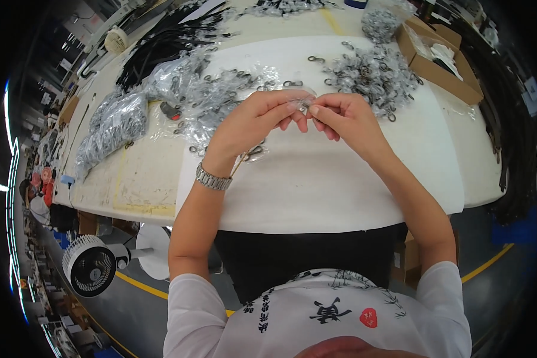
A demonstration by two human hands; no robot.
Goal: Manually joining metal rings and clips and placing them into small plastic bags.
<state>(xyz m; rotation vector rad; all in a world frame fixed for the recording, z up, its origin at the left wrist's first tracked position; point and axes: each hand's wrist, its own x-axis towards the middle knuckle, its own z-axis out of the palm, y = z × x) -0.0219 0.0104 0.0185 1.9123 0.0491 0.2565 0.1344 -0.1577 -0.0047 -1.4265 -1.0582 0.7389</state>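
Above the white sheet, my left hand (258,119) and my right hand (350,121) meet, each closed in a pinch. Between their fingertips is a small metal clasp in clear plastic wrap (302,104), partly hidden by the fingers. Just beyond the hands lies a loose dark metal clasp (292,83). A heap of dark metal clasps (373,74), many in clear plastic, spreads beyond my right hand. On the left, beside my left hand, is another pile of clear wrappers with clasps (221,89). Another wrapped clasp (254,152) lies under my left wrist.
Large filled clear bags (116,122) and a bundle of black straps (161,42) lie on the left of the table. A small dark tool with a red part (170,111) is near them. An open cardboard box (438,59) stands at right. A fan (90,267) stands below left.
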